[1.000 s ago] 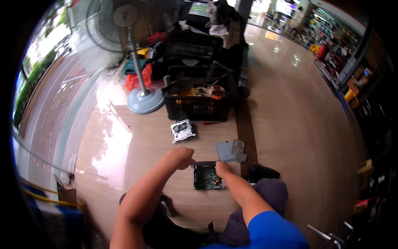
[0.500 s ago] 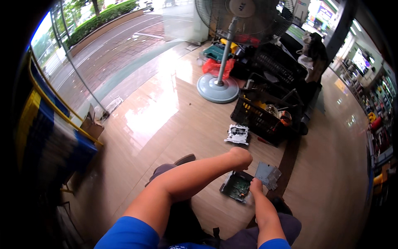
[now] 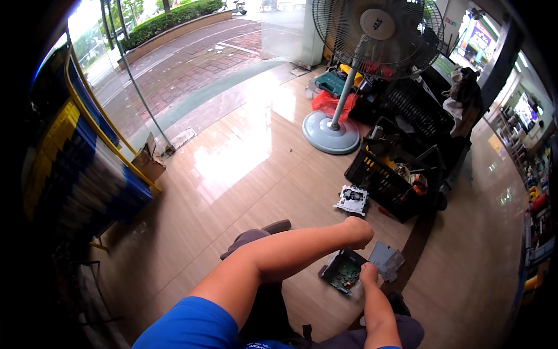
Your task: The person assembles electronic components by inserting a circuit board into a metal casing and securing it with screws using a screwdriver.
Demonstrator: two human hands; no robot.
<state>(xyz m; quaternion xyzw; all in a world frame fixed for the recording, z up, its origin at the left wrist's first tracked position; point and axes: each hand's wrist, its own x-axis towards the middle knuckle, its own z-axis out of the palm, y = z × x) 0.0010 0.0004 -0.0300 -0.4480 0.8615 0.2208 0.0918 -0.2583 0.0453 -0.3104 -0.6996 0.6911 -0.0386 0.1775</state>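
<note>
An open dark casing with a green circuit board [image 3: 347,273] inside lies on the floor between my legs. My left hand [image 3: 357,234] is closed in a fist just above its far edge; whatever the fingers hold is hidden. At the casing's right side, my right hand [image 3: 368,272] is closed with its fingers at the rim. Just beyond that hand lies a flat grey metal plate [image 3: 386,259]. Farther off, a white and black mechanism [image 3: 352,200] rests on the floor.
A black plastic crate [image 3: 383,180] full of tools and parts stands ahead to the right. Behind it are a pedestal fan [image 3: 331,132] and a red plastic bag [image 3: 335,106]. On the left stands a yellow-framed rack [image 3: 110,168]; glass panels border the street side.
The whole view has swung a little, so the scene sits lower and farther right. Both hands stay closed at the casing, with little visible movement relative to it.
</note>
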